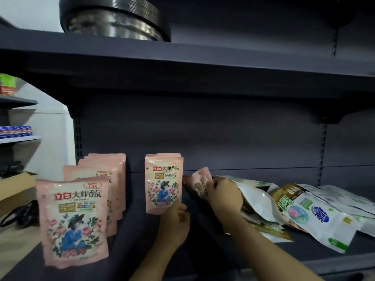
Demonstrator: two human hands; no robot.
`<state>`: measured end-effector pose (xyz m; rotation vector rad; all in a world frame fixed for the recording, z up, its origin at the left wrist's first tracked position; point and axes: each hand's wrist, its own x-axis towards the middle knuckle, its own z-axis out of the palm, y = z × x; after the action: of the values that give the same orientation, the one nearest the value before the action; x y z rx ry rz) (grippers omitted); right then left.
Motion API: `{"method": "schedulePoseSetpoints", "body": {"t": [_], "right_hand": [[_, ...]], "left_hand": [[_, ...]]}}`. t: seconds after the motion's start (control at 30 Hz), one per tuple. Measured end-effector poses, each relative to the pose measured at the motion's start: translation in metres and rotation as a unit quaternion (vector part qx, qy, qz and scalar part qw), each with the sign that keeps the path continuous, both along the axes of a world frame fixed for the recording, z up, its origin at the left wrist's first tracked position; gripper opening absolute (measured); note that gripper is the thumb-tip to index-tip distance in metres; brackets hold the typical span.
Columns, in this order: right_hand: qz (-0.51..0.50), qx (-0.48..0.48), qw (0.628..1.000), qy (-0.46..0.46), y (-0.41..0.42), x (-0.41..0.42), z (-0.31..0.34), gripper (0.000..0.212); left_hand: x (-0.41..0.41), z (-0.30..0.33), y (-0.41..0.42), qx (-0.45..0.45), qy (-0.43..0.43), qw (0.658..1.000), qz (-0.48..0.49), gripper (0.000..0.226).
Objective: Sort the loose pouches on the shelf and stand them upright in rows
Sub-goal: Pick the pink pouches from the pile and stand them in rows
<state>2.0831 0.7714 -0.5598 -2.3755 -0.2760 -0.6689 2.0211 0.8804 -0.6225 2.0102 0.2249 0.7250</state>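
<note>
A row of several pink flowered pouches (74, 220) stands upright at the left of the dark shelf (203, 260). A second short row of pink pouches (164, 183) stands in the middle. My left hand (174, 224) rests at the lower right corner of its front pouch, fingers curled against it. My right hand (223, 196) grips a tilted pink pouch (197, 182) just right of that row. To the right lies a loose heap of white, green and gold pouches (308, 211).
An upper shelf (182, 63) overhangs closely, with stacked metal bowls (115, 19) on it. A cardboard box (14, 189) and black straps sit at the far left. Cans stand on a distant shelf at left.
</note>
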Motion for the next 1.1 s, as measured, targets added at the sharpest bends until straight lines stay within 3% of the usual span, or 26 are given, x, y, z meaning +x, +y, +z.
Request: {"method": "schedulePoseSetpoints", "body": {"t": [0.1, 0.3, 0.43, 0.53, 0.63, 0.7, 0.8, 0.83, 0.9, 0.97, 1.07, 1.1], "right_hand": [[0.002, 0.073, 0.996, 0.046, 0.006, 0.005, 0.019, 0.031], [0.017, 0.112, 0.99, 0.083, 0.013, 0.002, 0.059, 0.045], [0.013, 0.049, 0.996, 0.074, 0.009, 0.0, 0.075, 0.038], [0.008, -0.012, 0.998, 0.059, 0.003, -0.004, 0.088, 0.039], [0.091, -0.054, 0.994, 0.002, -0.004, -0.003, 0.102, 0.026], [0.188, -0.074, 0.979, -0.035, -0.013, -0.002, 0.109, 0.023], [0.337, -0.039, 0.941, -0.008, -0.026, -0.009, 0.112, 0.031], [0.375, -0.024, 0.927, 0.004, -0.028, -0.011, 0.112, 0.032], [0.418, 0.013, 0.908, 0.016, -0.029, -0.015, 0.109, 0.027], [0.429, 0.051, 0.902, 0.014, -0.028, -0.018, 0.105, 0.023], [0.415, 0.172, 0.893, -0.004, -0.023, -0.024, 0.095, 0.011], [0.415, 0.222, 0.882, 0.013, -0.022, -0.026, 0.09, 0.026]], "left_hand": [[-0.002, 0.002, -0.003, 0.02, -0.006, 1.0, 0.0, 0.018], [-0.008, 0.001, 0.0, 0.018, 0.005, 1.0, -0.011, 0.012], [-0.009, 0.0, 0.001, 0.005, 0.018, 1.0, -0.011, 0.02], [-0.012, 0.004, -0.002, -0.008, -0.022, 1.0, -0.001, 0.016], [-0.02, 0.02, -0.007, 0.002, -0.152, 0.988, 0.033, 0.007], [-0.021, 0.035, -0.005, -0.024, -0.212, 0.976, 0.033, 0.015], [-0.025, 0.06, 0.001, -0.056, -0.168, 0.984, 0.007, 0.061], [-0.027, 0.067, 0.002, -0.074, -0.135, 0.988, -0.02, 0.067], [-0.035, 0.078, 0.004, -0.12, -0.068, 0.987, -0.087, 0.055], [-0.043, 0.083, 0.007, -0.131, -0.031, 0.983, -0.124, 0.026], [-0.048, 0.081, 0.01, -0.174, -0.068, 0.974, -0.125, 0.009], [-0.048, 0.082, 0.01, -0.196, -0.083, 0.97, -0.117, 0.011]]}}
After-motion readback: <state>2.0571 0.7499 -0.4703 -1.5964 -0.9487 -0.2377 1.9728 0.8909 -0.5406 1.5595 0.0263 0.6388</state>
